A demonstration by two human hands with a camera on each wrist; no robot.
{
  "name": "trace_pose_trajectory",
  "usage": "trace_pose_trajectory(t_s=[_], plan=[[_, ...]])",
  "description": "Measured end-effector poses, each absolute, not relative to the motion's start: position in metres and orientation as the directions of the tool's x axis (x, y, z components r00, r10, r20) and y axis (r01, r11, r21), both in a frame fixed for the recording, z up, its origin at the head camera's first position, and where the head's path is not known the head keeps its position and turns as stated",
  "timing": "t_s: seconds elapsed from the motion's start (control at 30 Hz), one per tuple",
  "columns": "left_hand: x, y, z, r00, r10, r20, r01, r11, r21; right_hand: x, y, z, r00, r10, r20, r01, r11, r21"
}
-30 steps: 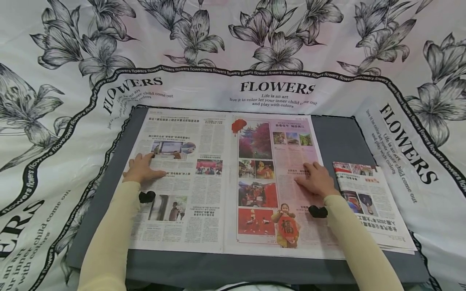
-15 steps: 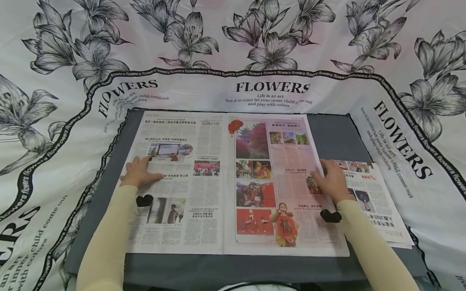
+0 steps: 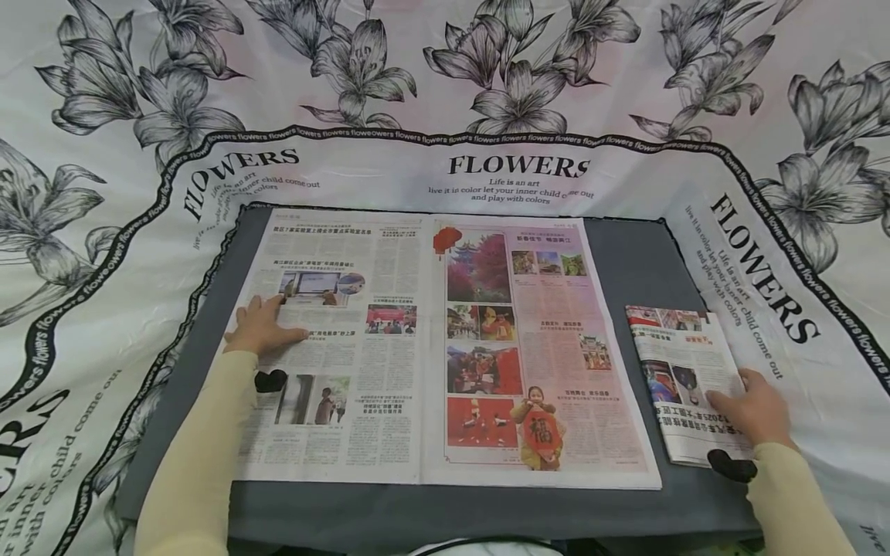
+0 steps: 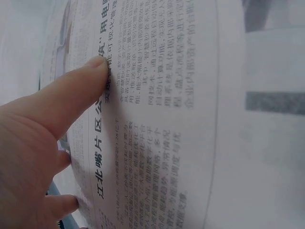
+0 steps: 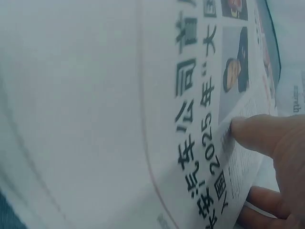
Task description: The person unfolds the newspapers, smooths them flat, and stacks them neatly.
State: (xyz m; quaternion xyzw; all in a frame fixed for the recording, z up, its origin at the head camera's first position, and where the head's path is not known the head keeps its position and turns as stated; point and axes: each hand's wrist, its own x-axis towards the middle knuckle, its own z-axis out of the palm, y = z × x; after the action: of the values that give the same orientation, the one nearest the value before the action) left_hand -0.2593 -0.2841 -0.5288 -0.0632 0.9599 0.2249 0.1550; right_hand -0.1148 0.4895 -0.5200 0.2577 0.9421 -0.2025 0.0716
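A newspaper (image 3: 389, 432) lies spread flat on the dark grey tabletop, with text on its left page and red and pink pictures on its right. My left hand (image 3: 259, 328) rests on the left page, its fingers spread and its thumb (image 4: 78, 93) lying across the print in the left wrist view. To the right is a smaller folded newspaper (image 3: 684, 347). My right hand (image 3: 761, 413) grips its right edge, the thumb (image 5: 259, 133) on top and the other fingers at the underside in the right wrist view. The folded paper's near part looks curved.
A dark grey tabletop (image 3: 445, 510) shows around both papers. White cloth (image 3: 514, 185) with black flower prints and lettering surrounds it at the back and sides. A dark cable (image 3: 487, 542) curves at the near edge.
My right hand has left the spread newspaper's right page, moved right and taken hold of the folded newspaper, whose near right corner has shifted inward. My left hand has stayed in place.
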Motion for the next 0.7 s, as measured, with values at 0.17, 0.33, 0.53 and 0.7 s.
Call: trace_pose_trajectory(t_s=[0.17,0.33,0.53,0.7], plan=[[-0.26,-0.284,-0.529,-0.941,-0.044,-0.335,-0.19,0.889,0.416,-0.105,0.495,-0.521,-0.863,0.455,-0.22,0.505,0.793,-0.341],[-0.261,-0.284,-0.532,-0.938,-0.046,-0.344,-0.198,0.885,0.422,-0.102,0.499,-0.524,-0.868,0.449,-0.21,0.495,0.807,-0.323],[-0.261,-0.285,-0.533,-0.941,-0.041,-0.336,-0.192,0.882,0.431,-0.102,0.498,-0.527,-0.852,0.476,-0.216,0.523,0.791,-0.318],[-0.261,-0.286,-0.532,-0.943,-0.04,-0.329,-0.188,0.882,0.433,-0.102,0.495,-0.527,-0.848,0.476,-0.233,0.529,0.777,-0.34]])
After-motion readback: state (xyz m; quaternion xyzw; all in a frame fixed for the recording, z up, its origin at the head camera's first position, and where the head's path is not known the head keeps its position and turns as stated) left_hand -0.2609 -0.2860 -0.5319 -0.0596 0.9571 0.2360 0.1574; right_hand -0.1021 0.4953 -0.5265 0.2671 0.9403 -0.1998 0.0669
